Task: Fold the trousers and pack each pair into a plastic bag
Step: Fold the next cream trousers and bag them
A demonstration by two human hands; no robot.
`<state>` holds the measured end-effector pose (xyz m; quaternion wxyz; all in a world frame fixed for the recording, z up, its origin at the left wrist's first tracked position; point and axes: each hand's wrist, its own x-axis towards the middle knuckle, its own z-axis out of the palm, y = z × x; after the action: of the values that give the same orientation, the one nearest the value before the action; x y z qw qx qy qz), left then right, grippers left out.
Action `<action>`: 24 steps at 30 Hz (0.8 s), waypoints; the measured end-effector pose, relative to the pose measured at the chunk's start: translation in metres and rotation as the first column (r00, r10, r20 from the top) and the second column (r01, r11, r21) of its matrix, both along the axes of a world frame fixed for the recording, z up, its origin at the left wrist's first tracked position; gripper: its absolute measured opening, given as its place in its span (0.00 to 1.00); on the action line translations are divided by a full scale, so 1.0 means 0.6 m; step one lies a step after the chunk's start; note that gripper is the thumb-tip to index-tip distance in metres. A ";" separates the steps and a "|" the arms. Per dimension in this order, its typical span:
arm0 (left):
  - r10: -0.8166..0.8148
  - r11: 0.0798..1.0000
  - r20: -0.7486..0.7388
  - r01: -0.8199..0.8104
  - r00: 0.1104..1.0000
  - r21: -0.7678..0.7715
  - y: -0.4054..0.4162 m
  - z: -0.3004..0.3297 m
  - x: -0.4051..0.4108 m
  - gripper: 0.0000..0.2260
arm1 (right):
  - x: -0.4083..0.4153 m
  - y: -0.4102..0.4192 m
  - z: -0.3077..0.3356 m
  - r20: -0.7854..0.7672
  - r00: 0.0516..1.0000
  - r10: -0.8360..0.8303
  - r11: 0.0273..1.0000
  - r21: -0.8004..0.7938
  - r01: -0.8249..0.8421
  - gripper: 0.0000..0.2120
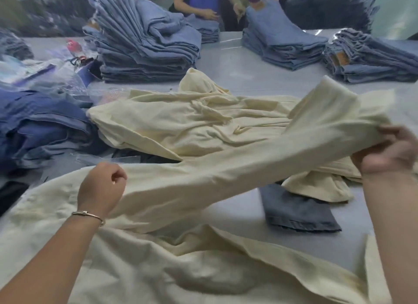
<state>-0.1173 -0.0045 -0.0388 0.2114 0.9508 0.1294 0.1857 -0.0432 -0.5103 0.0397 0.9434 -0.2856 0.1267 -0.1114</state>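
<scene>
So, the left hand (103,186) is curled into a fist on the near part of a pair of cream trousers (203,181), knuckles up, gripping a fold of the cloth; a thin metal bracelet (89,215) sits on that wrist. The right hand (391,149) is out at the right edge, fingers curled round the far end of one trouser leg, which is raised off the table and stretched in a long band between the two hands. The rest of the pair lies rumpled across the near edge of the grey table (237,70), right under the forearms.

Behind the lifted leg there is a loose heap of more cream trousers (181,122), and beneath the band a folded dark grey pair (298,211) lies flat on the tabletop. To the left sits a slumped pile of blue denim (43,125), with clear plastic bags (45,77) and a red-handled item — too blurred to name — beyond it. Further back stand neat stacks of folded blue jeans (144,45), another stack (280,43) to the right, and a third (371,57) at the far right. Across the table other people (203,2) are handling jeans.
</scene>
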 end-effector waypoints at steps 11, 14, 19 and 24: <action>0.011 0.975 -0.728 0.155 0.686 0.160 -0.032 -0.135 -0.025 0.26 | -0.116 -0.083 -0.138 -0.681 0.732 -0.016 0.937 -0.266 -0.227 0.07; 0.010 0.986 -0.744 0.116 0.668 0.117 -0.031 -0.140 -0.022 0.25 | -0.106 -0.120 -0.115 -0.404 0.914 -0.049 0.991 -0.135 -0.007 0.19; 0.017 0.993 -0.747 0.079 0.665 0.093 -0.027 -0.141 -0.020 0.24 | -0.099 -0.136 -0.088 -0.111 0.982 -0.155 0.988 -0.030 0.153 0.19; 0.052 0.995 -0.659 0.014 0.751 0.095 -0.058 -0.108 0.000 0.23 | -0.088 -0.151 -0.118 -0.564 0.744 -0.359 0.748 -0.650 -0.132 0.12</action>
<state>-0.1174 -0.0392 -0.1038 0.1052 0.9627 0.1963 -0.1539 -0.0960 -0.6010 -0.0313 0.6658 -0.6070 0.4216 -0.1020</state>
